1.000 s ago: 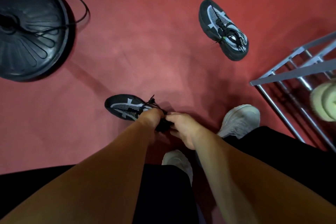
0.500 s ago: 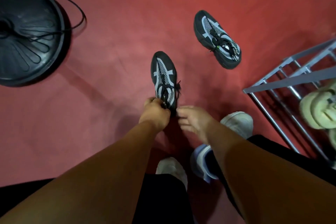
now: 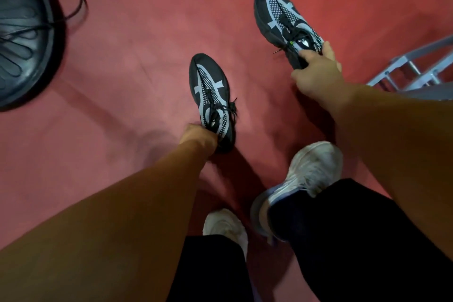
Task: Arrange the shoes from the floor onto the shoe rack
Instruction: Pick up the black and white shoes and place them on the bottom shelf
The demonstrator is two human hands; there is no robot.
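Red carpet floor [image 3: 122,68] fills most of my view. At the left edge lies a big black round disc [image 3: 22,39] with a thin cable [image 3: 78,0] over it. At the right edge I see a corner of the grey metal shoe rack [image 3: 402,66]. Two shoes are low over the floor, both toes pointing away from me. The farther black shoe [image 3: 279,14] is near the rack, and my right hand [image 3: 316,68] has its fingers curled round the heel. The nearer black shoe [image 3: 210,91] is in the middle, well apart from the rack, and my left hand [image 3: 198,136] holds its heel end with its fingers mostly hidden. I cannot tell if either shoe is lifted.
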